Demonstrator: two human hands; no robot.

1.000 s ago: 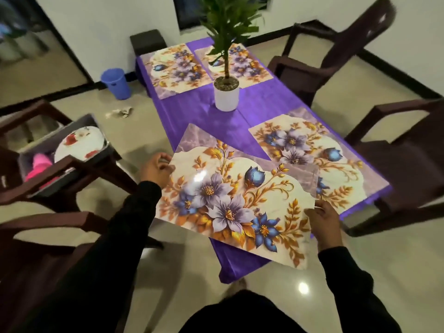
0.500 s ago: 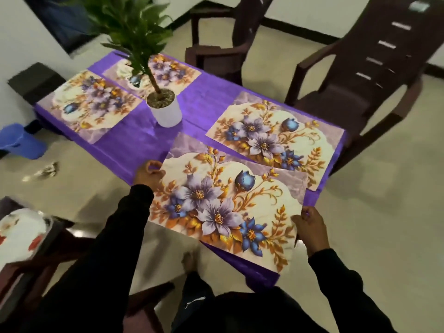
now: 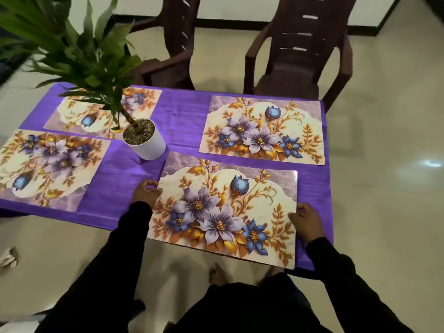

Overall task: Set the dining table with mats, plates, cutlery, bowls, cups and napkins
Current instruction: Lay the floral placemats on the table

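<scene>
**Fourth Mat Held at the Near Table Edge**

Head view. A table covered in a purple cloth (image 3: pixel 185 109) carries three floral mats already laid flat: a far-right mat (image 3: pixel 263 129), a far-left mat (image 3: pixel 103 111) and a near-left mat (image 3: pixel 48 169). A potted plant in a white pot (image 3: pixel 149 144) stands between them near the table's middle; its leaves (image 3: pixel 79 51) overhang and hide part of the far-left mat. Two dark brown chairs stand beyond the far edge: a right chair (image 3: pixel 295 56) behind the far-right mat and a left chair (image 3: pixel 168 61) behind the plant. A crumpled scrap (image 3: pixel 8 257) lies on the pale floor at lower left.

The held mat (image 3: pixel 225 212) occupies the near-right place, just in front of the far-right mat, apart from it. Its long axis runs left to right, roughly parallel to the table's near edge, slightly skewed so the right end lies nearer the person. The printed flowers read upright from the person's side. The near long edge overhangs the table.

The left hand (image 3: pixel 145 194) grips the mat's left short edge, fingers curled over it. The right hand (image 3: pixel 306 222) holds the right short edge, fingers bent onto the mat. Both arms wear black sleeves (image 3: pixel 115 260).
</scene>
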